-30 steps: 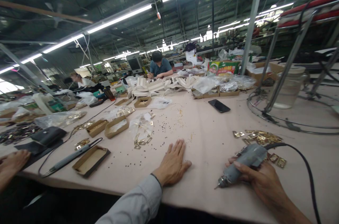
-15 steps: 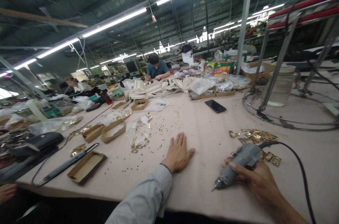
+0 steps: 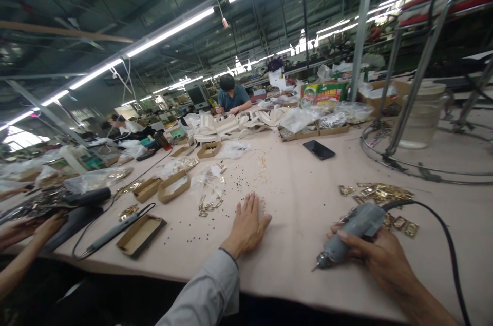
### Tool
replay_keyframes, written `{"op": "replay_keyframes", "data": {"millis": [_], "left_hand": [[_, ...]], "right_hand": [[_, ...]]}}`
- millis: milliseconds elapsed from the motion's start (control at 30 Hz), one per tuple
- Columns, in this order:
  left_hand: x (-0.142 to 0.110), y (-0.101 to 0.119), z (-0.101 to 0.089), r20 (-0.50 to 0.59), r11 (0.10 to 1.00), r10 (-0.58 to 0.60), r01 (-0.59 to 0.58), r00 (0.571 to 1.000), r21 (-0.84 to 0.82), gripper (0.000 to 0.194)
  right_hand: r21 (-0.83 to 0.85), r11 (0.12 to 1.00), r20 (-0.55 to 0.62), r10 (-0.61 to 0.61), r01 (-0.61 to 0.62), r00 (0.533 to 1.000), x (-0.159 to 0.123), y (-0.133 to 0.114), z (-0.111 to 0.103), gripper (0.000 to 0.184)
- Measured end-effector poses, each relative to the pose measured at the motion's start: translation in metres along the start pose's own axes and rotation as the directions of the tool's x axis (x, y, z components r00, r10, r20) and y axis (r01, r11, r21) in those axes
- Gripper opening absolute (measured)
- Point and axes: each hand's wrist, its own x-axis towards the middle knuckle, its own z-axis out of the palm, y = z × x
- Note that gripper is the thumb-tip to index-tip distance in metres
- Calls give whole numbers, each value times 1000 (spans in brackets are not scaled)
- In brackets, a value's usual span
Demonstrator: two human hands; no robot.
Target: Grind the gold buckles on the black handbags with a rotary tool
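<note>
My left hand [image 3: 246, 226] lies flat on the pale pink tabletop [image 3: 292, 203], fingers stretched out, beside a scatter of tiny dark bits [image 3: 198, 236]. In my right hand [image 3: 372, 251] is a grey electric screwdriver [image 3: 352, 236], its tip pointing down and left near the table and its black cord [image 3: 442, 228] curving off to the right. A pile of gold metal buckles [image 3: 385, 193] sits just behind it. More such buckles [image 3: 210, 207] spill from a clear plastic bag [image 3: 206, 182] left of my left hand.
A shallow cardboard tray [image 3: 140, 236] and a second corded screwdriver [image 3: 115, 233] lie at left, near a co-worker's hands [image 3: 50, 226]. Behind are a phone [image 3: 319, 150], a metal stand [image 3: 400, 159] and a jug [image 3: 421, 115]. Another person [image 3: 233, 95] sits across the table.
My left hand has slid slightly left across the table. The view has shifted a little, and the co-worker's hands at left have come further into view. My right hand keeps the screwdriver.
</note>
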Motion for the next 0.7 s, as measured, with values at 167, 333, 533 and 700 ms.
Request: {"op": "replay_keyframes", "data": {"millis": [167, 333, 533, 700], "left_hand": [[2, 16, 10, 43, 997, 78, -78, 996, -2, 87], [-19, 21, 16, 53, 989, 151, -151, 987, -11, 88], [-51, 11, 16, -29, 1000, -1, 1, 1000, 2, 88], [-58, 27, 22, 5, 999, 4, -4, 1000, -31, 89]], "right_hand": [[26, 999, -1, 39, -39, 999, 5, 2, -4, 53], [20, 997, 19, 69, -69, 997, 10, 5, -11, 56], [13, 999, 21, 42, -43, 999, 9, 7, -10, 53], [12, 999, 14, 47, -47, 999, 6, 4, -7, 52]]}}
